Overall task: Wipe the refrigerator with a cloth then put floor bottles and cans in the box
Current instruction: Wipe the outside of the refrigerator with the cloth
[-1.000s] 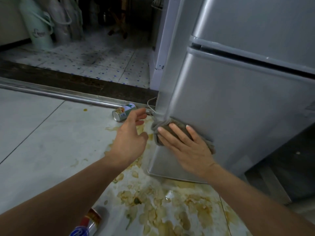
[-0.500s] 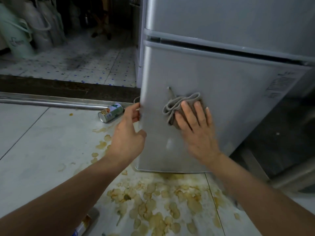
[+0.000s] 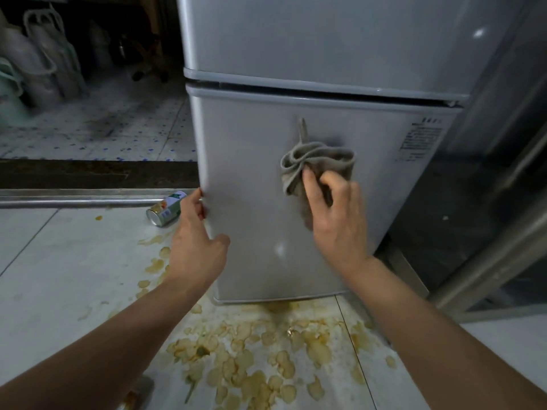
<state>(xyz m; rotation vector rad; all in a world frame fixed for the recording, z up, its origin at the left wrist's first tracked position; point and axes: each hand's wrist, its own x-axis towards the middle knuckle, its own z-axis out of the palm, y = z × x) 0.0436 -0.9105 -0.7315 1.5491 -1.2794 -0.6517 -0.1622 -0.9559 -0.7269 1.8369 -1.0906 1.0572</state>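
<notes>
Refrigerator (image 3: 260, 179) over seemingly chip-strewn floor (image 3: 59, 276)

Your refrigerator (image 3: 251, 173) has a smooth, silvery painted-metal look with a soft sheen; glints show at 6 o'clock on its lower door. At 3 o'clock on that door sits a matt printed label (image 3: 420, 140), paper or film. The cloth (image 3: 318, 161) in your right hand (image 3: 334, 214) is matt grey fabric, soft and bunched. At 9 o'clock, 1 can (image 3: 167, 208) shows shiny metal and a glossy printed wrap. The floor tiles (image 3: 59, 276) are pale, smooth, faintly glossy, smeared with wet yellowish residue.
</notes>
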